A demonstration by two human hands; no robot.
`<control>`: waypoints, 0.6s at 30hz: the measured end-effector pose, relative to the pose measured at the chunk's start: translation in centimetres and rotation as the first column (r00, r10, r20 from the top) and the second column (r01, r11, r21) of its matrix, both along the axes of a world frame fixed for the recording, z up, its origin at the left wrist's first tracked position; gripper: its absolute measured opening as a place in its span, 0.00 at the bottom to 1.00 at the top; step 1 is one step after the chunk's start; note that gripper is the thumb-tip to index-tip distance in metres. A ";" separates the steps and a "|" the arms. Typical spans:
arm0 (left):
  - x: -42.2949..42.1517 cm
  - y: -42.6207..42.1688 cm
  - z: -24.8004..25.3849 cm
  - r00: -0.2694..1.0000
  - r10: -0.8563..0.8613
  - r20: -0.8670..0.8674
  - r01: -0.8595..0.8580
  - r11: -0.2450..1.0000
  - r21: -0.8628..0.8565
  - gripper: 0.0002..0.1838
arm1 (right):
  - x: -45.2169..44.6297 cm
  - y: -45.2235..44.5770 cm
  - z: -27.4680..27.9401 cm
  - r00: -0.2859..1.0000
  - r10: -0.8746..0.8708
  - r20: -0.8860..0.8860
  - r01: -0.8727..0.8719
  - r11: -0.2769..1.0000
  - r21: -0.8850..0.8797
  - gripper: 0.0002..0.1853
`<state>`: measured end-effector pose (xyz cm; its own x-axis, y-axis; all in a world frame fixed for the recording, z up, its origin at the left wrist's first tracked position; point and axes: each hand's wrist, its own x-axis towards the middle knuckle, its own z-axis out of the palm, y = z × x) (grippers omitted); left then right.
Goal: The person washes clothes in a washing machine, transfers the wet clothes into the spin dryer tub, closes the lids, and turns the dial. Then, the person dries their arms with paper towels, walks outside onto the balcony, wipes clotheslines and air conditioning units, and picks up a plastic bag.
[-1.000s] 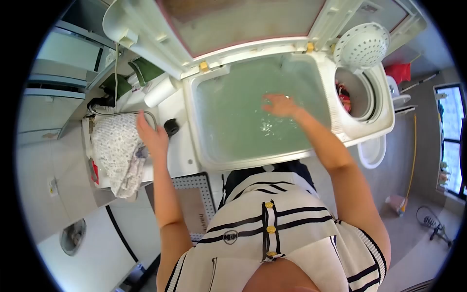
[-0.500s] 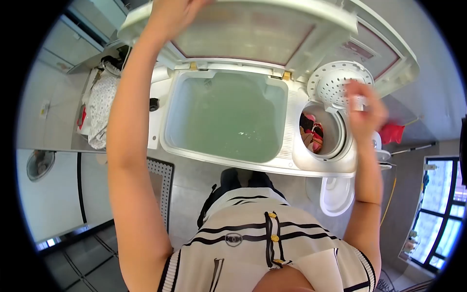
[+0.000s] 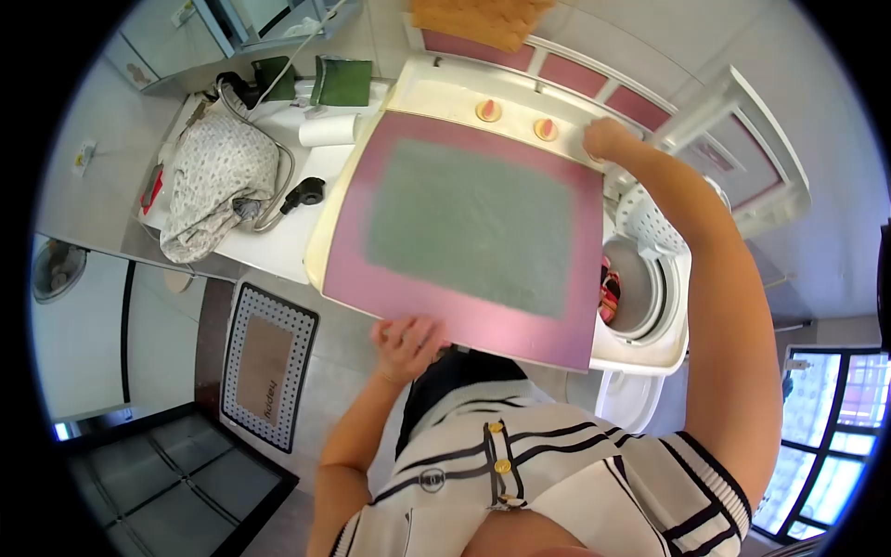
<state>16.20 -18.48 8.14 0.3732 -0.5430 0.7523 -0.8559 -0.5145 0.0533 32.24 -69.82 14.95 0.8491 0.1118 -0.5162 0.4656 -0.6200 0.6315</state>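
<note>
The left hand point(image 3: 409, 349) rests, fingers together, on the near edge of the lid point(image 3: 469, 227) covering the washing machine's point(image 3: 640, 354) left side. The right hand point(image 3: 608, 141) curls beside the far knobs point(image 3: 546, 129), its grip hidden.

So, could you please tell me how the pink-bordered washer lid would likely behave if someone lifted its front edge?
The pink-bordered washer lid looks stiff: its broad panel shows no sag. It would probably swing up rather than come free, since its back edge runs along the knob panel. Its smooth, shiny front border may feel slightly slippery.
</note>
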 end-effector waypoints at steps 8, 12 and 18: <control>-0.2 0.5 -4.1 0.995 0.006 -0.102 -0.010 0.999 -0.040 0.09 | 1.9 -1.1 -0.6 0.934 0.069 -0.350 -0.063 0.998 0.030 0.06; 0.0 0.5 -5.5 0.987 -0.001 -0.159 -0.004 1.000 -0.028 0.09 | 3.1 -2.3 -0.4 0.890 0.017 -0.456 -0.006 1.000 0.025 0.07; 0.1 0.3 -7.2 0.987 -0.027 -0.156 0.014 0.997 -0.080 0.11 | 4.1 -3.7 -1.3 0.830 -0.050 -0.555 0.057 0.998 -0.006 0.08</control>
<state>16.35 -18.23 0.98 0.4791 -0.4936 0.7258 -0.8441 -0.4859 0.2268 36.32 -73.47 13.70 0.4251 0.0828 -0.9014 0.7017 -0.6592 0.2704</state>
